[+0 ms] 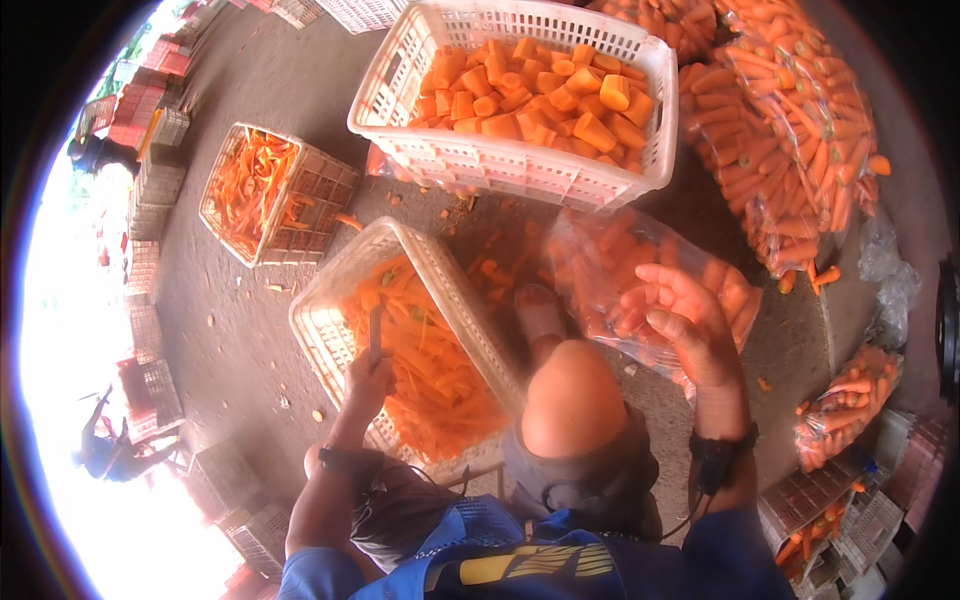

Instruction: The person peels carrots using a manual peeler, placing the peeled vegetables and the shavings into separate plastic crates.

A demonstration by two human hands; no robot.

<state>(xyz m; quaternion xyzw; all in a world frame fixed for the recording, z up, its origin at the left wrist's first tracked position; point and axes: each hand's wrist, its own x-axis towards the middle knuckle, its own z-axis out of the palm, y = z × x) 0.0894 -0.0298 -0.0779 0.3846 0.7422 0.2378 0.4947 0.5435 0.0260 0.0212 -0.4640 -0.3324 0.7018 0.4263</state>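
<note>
My left hand (368,381) grips a narrow hand tool (375,330), a peeler or a knife; blur hides which. It is over a pale plastic crate (457,289) heaped with orange carrot peelings (431,352), set in front of my legs. Fingers spread and holding nothing, my right hand (679,319) hovers above a clear plastic bag of whole carrots (607,259) on the floor. Whether its fingers touch the bag, I cannot tell. Just beyond stands a large white crate (517,161) filled with peeled carrot chunks (536,97).
A smaller crate of peelings (251,191) stands at left. More bagged carrots (780,142) are piled at upper right, and another bag (847,405) lies at right. Stacked crates (154,187) line the left side, where a person (116,446) is visible. Scraps dot the concrete floor (232,330).
</note>
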